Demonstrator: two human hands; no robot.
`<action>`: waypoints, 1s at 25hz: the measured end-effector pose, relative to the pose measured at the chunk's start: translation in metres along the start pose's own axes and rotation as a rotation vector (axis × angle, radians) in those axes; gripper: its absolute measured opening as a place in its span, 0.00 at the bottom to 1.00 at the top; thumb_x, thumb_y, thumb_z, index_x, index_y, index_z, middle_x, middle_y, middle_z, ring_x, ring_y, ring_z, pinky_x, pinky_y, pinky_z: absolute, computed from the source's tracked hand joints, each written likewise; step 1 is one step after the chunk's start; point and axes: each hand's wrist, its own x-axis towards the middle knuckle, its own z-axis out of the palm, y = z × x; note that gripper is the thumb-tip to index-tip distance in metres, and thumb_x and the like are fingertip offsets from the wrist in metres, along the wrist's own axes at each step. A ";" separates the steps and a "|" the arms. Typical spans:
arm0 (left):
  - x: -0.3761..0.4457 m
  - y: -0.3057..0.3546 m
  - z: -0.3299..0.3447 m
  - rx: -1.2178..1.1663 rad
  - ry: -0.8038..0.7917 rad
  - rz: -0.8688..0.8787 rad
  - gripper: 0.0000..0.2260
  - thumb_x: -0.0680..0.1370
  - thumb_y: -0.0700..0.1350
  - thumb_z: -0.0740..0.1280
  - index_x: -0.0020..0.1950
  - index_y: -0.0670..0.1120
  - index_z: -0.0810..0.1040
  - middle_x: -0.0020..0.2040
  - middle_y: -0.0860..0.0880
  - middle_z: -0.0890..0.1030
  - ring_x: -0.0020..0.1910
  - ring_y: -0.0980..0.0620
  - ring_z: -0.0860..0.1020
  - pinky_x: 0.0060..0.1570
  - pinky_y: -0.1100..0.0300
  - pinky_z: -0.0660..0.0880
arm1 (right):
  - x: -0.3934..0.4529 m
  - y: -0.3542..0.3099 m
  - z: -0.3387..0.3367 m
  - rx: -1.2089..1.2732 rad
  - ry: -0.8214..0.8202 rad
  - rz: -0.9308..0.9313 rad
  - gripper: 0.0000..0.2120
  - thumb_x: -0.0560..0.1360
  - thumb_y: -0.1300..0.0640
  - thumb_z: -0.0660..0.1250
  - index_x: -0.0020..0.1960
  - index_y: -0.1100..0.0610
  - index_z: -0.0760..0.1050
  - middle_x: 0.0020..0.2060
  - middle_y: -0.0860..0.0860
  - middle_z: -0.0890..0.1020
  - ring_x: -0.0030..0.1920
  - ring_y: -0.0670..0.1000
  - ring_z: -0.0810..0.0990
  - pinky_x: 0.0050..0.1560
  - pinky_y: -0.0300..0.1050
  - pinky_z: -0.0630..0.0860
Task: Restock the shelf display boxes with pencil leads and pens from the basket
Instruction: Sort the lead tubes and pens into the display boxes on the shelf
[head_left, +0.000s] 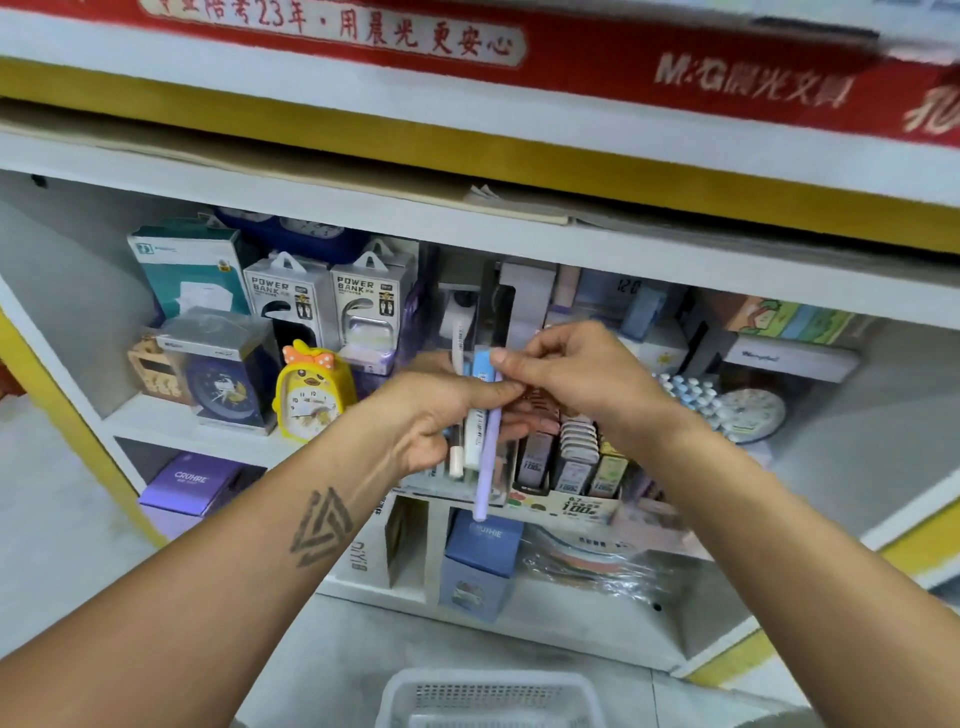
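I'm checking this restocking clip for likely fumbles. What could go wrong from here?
The left hand grips several pens loosely bunched; as the right hand pinches the blue one's top, the purple pen hanging lowest could slip and miss the basket. Either hand could also bump the yellow duck clock.

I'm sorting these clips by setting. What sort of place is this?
Most likely a stationery or small-goods shop. A red brand banner runs above white shelves stocked with boxed power banks, a yellow duck alarm clock and display boxes of pencil leads, while the left hand holds several pens.
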 end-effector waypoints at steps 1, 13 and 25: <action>-0.001 -0.004 0.012 0.013 -0.038 0.008 0.10 0.72 0.30 0.70 0.54 0.33 0.80 0.44 0.33 0.84 0.40 0.38 0.85 0.35 0.53 0.82 | -0.007 0.005 -0.011 0.007 0.017 0.050 0.18 0.72 0.48 0.77 0.42 0.65 0.81 0.30 0.56 0.82 0.28 0.48 0.76 0.27 0.40 0.72; 0.012 -0.028 0.079 -0.118 -0.118 -0.082 0.16 0.81 0.32 0.58 0.68 0.31 0.65 0.49 0.26 0.81 0.45 0.32 0.83 0.37 0.45 0.82 | -0.063 0.039 -0.123 0.009 0.417 -0.095 0.04 0.76 0.64 0.72 0.42 0.59 0.82 0.33 0.56 0.86 0.34 0.53 0.86 0.41 0.46 0.84; 0.009 -0.040 0.084 -0.051 -0.138 -0.149 0.07 0.80 0.34 0.63 0.58 0.37 0.73 0.48 0.33 0.84 0.44 0.36 0.84 0.36 0.47 0.83 | -0.093 0.076 -0.107 -0.541 0.193 -0.363 0.03 0.75 0.60 0.71 0.47 0.58 0.84 0.37 0.49 0.85 0.39 0.45 0.83 0.46 0.44 0.81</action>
